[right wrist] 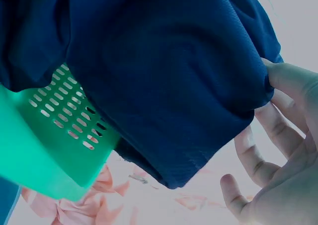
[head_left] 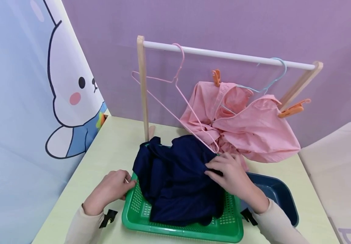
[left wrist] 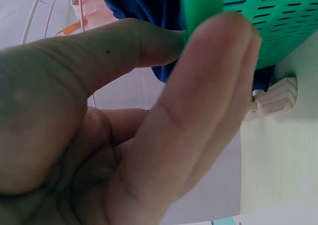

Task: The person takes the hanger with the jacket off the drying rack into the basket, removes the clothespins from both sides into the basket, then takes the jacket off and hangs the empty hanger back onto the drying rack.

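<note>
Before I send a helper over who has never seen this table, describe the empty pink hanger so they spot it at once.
Find the small wooden rack with the white rail at the back of the table. Near its left post hangs the pink wire hanger, tilted, its lower corner reaching the navy garment. Unlike the light blue hanger carrying the pink garment, it is bare.
</note>
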`<move>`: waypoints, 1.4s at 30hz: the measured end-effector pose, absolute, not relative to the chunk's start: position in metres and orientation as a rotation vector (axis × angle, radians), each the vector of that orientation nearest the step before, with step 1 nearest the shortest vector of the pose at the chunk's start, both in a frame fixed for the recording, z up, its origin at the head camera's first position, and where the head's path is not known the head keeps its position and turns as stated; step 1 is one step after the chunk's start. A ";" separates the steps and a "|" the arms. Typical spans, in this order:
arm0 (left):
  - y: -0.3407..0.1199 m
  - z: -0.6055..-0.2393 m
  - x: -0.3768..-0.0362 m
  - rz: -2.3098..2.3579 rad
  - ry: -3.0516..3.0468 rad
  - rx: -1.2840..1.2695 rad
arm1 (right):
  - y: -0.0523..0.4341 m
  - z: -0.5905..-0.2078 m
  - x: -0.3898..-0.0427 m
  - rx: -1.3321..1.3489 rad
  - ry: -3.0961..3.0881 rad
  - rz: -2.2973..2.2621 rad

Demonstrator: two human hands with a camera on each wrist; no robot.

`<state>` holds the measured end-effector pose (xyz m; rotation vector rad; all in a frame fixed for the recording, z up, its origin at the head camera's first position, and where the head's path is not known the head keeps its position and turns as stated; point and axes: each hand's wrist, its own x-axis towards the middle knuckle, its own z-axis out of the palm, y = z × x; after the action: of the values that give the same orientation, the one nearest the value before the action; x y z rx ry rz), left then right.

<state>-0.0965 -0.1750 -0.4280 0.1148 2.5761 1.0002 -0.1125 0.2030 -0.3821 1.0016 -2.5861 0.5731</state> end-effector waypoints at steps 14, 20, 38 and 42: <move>-0.175 -0.428 -0.098 0.994 2.544 0.105 | 0.191 -0.368 -0.054 1.209 -2.489 0.606; -0.175 -0.428 -0.098 0.985 2.555 0.113 | 0.188 -0.363 -0.049 1.230 -2.462 0.602; -0.177 -0.428 -0.098 0.990 2.574 0.144 | 0.128 -0.333 -0.108 1.360 -2.510 0.317; -0.176 -0.429 -0.097 0.994 2.568 0.130 | 0.089 -0.327 -0.147 1.403 -2.559 0.165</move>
<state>-0.0970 -0.1759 -0.4289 0.1304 2.5682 0.9936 -0.1471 0.0888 -0.3271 1.4025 -2.5591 0.1647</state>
